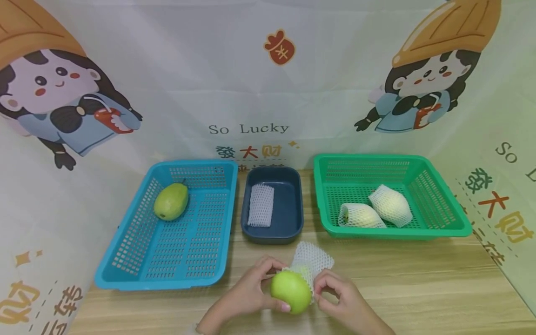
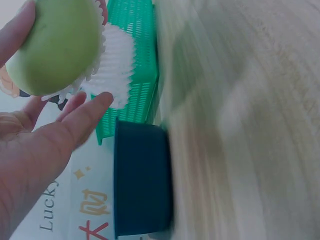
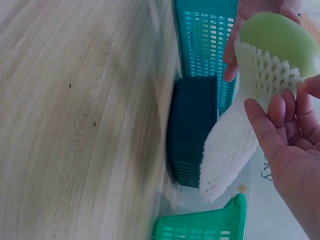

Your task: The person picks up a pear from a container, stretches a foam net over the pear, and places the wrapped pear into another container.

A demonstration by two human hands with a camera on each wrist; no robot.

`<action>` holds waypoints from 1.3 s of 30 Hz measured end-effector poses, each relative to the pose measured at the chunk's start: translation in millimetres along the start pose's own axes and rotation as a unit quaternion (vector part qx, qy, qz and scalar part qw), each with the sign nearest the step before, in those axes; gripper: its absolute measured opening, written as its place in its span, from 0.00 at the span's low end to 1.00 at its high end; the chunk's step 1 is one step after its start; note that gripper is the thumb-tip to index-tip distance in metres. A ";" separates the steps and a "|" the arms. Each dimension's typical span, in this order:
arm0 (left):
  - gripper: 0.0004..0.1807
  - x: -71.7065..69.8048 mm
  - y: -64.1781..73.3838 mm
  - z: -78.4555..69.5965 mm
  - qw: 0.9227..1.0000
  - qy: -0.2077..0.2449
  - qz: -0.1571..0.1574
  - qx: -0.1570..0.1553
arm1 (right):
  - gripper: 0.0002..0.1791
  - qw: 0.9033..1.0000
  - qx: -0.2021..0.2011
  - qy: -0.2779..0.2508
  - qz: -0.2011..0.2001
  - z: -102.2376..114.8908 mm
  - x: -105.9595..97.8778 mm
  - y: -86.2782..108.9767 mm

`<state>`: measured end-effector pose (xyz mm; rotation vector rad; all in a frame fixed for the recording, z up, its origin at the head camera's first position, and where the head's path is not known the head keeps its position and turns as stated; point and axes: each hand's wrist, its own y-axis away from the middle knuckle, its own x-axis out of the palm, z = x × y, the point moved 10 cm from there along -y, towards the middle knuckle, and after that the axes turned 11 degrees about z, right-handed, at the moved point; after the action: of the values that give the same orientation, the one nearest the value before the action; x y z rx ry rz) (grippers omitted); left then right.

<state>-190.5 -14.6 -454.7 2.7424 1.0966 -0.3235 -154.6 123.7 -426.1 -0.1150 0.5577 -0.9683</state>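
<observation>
A smooth green mango (image 1: 291, 292) is held low over the table in front of me, its near end bare. My left hand (image 1: 253, 287) grips it from the left, thumb on the near side and fingers behind. A white foam net sleeve (image 1: 315, 256) covers the mango's far end and trails off beyond it. With thumb and index finger, my right hand (image 1: 344, 298) pinches the sleeve's edge at the mango's right side. In the right wrist view the sleeve (image 3: 232, 145) hangs long and mostly flat, its mouth spread around the mango (image 3: 280, 40).
A blue basket (image 1: 165, 284) at left holds another green mango (image 1: 170, 202). In the middle, a dark blue tray (image 1: 289, 204) holds a flat foam sleeve (image 1: 261, 205). Two sleeved mangoes (image 1: 391, 204) lie in the green basket (image 1: 393, 235) at right. Printed cloth hangs behind.
</observation>
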 end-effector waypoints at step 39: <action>0.36 -8.1 8.4 -3.0 0.994 -0.019 -0.100 -0.038 | 0.25 0.986 0.103 0.024 -0.132 6.9 -5.3 5.2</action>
<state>-190.0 -25.3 -449.0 2.5555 1.3490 -0.3505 -149.7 129.9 -419.8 0.0204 0.4917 -1.2837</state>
